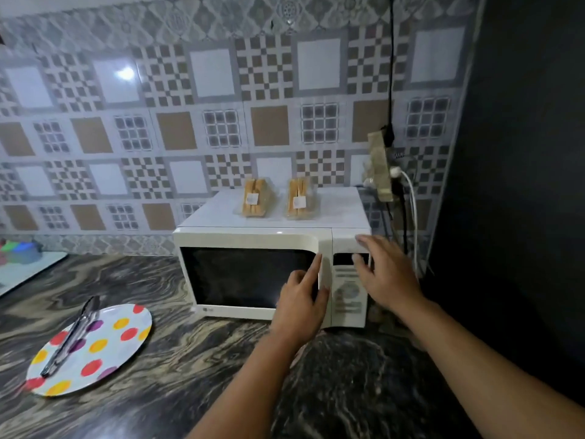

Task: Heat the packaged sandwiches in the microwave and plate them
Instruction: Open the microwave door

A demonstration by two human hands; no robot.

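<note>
The left hand (300,299) was set against the right edge of the white microwave's (253,267) dark glass door, forefinger extended and the other fingers curled at the handle strip, though a firm grip could not be confirmed. The right hand (384,275) was spread loose over the control panel, nothing held. Two clear-plastic packaged sandwiches (275,198) stood upright on the microwave's glossy top — above and behind both hands, about equally near each. A spotted round plate (126,337) carrying dark tongs (71,337) lay left on the marbled tabletop (190,359).
</note>
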